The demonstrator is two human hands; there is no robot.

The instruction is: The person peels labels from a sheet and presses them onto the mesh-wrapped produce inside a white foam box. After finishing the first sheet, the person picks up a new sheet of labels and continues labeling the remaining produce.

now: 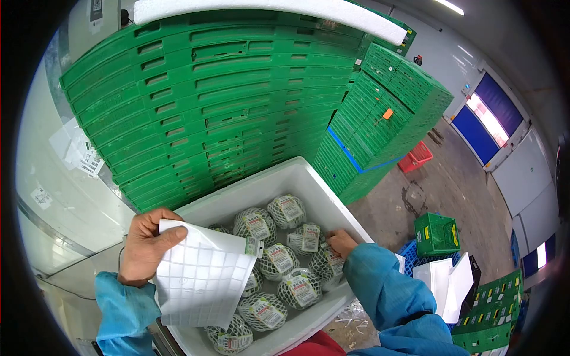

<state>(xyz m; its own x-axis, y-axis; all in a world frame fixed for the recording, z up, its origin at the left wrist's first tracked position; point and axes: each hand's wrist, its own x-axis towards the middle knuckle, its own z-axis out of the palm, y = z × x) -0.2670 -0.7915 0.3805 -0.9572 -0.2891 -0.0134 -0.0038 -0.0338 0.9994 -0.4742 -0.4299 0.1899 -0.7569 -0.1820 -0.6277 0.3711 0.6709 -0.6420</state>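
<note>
My left hand (147,246) is closed on a white label sheet (205,279), thumb on top. The sheet carries a grid of faint outlines, and a printed label (254,247) shows at its right edge. It hangs over the left part of a white foam box (273,175). Inside the box lie several round packs in white foam netting (278,261), with printed labels on top. My right hand (342,243) reaches in at the right wall, fingers curled against a netted pack (323,267) and its label. Whether something small sits between those fingertips is hidden.
Tall stacks of green crates (225,89) stand right behind the box, with another stack (380,113) farther right. A white foam strip (267,9) lies on top. On the floor to the right are a red basket (415,157), a green crate (436,235) and white foam pieces (442,285).
</note>
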